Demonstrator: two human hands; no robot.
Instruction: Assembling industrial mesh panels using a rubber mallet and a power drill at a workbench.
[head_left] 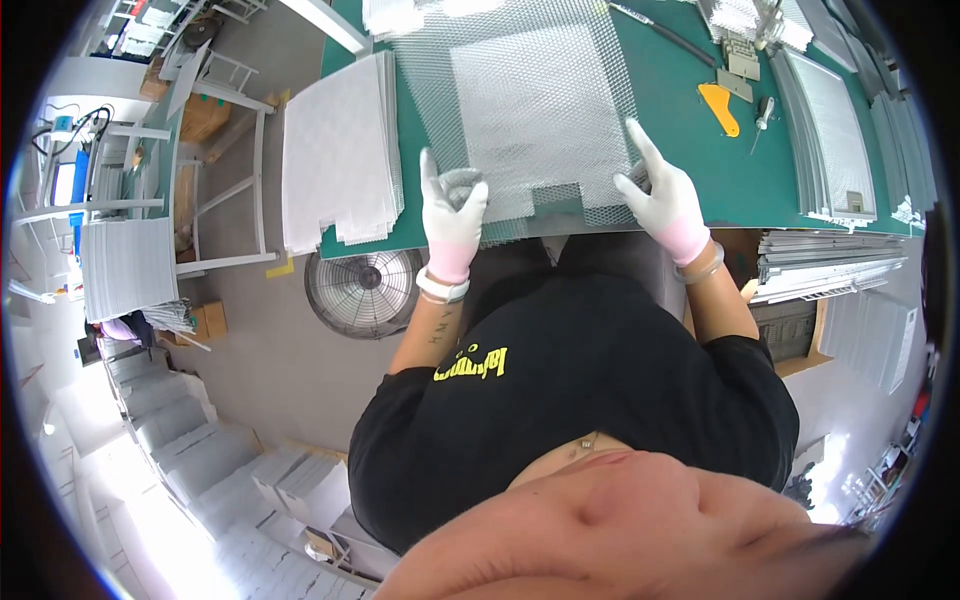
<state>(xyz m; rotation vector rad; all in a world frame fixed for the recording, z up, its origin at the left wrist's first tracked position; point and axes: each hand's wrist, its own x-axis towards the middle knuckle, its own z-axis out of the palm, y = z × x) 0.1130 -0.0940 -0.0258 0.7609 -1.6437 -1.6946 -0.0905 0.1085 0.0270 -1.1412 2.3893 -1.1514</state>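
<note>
My left hand [455, 213], in a white glove with a pink cuff, is at the near left edge of a wire mesh sheet [425, 95]. Its index finger points away from me, and the thumb stands apart. At the right edge of the mesh is my right hand [665, 195], gloved the same way, with index finger and thumb spread. Both hands look open; whether their other fingers touch the mesh is hard to tell. On the mesh, between the hands, a pale silvery panel [540, 110] lies flat, with a notch in its near edge.
A stack of white notched sheets [340, 150] overhangs the green table [690, 150] at left. To the right lie a yellow scraper [718, 108], a screwdriver [765, 112], a dark-handled tool [670, 38] and framed mesh panels [830, 135]. A fan [365, 290] stands below the table edge.
</note>
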